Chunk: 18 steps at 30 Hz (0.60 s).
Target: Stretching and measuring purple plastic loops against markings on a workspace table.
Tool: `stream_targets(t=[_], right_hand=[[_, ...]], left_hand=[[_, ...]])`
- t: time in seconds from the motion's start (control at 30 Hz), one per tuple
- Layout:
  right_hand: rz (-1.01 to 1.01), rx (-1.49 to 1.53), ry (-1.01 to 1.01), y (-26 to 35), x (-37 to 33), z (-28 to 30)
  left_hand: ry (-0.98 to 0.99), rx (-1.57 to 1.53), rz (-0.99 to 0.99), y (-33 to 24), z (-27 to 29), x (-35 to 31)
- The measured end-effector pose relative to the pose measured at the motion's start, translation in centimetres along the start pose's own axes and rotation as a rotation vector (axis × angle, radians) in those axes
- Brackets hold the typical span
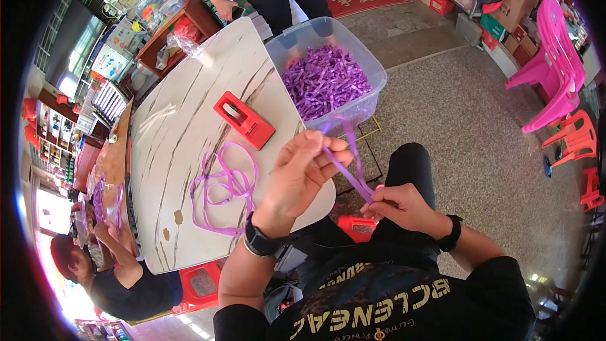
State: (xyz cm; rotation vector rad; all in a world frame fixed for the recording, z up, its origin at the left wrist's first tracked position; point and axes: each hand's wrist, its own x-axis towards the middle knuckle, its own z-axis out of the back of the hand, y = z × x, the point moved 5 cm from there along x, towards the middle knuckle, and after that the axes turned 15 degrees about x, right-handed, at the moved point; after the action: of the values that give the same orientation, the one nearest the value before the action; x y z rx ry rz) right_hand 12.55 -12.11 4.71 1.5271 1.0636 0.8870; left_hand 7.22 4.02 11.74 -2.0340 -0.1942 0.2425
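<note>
Beside the marbled table [170, 170], left hand [303, 165] and right hand [404, 205] pinch purple ribbon [362, 189], seemingly aligning it; next calls for steady tension.

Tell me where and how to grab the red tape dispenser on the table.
Come from above and pinch the red tape dispenser across its narrow width, probably near the middle, by its two long sides: it is an elongated block resting on the white table with its top uncovered.

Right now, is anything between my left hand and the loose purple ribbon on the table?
Nothing visible stands between your left hand and the loose ribbon. The red tape dispenser sits farther ahead, off that path.
</note>
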Motion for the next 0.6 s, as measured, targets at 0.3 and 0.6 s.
stream_targets(t=[0.3, 0.6], right_hand=[[0.363, -0.655, -0.161, 0.4, -0.9, 3.2], [0.434, -1.014, -0.351, 2.6, -1.3, 6.7]], left_hand=[[-0.129, 0.013, -0.109, -2.9, 1.8, -3.1], [-0.060, 0.142, 0.029, -2.7, 4.3, -6.6]])
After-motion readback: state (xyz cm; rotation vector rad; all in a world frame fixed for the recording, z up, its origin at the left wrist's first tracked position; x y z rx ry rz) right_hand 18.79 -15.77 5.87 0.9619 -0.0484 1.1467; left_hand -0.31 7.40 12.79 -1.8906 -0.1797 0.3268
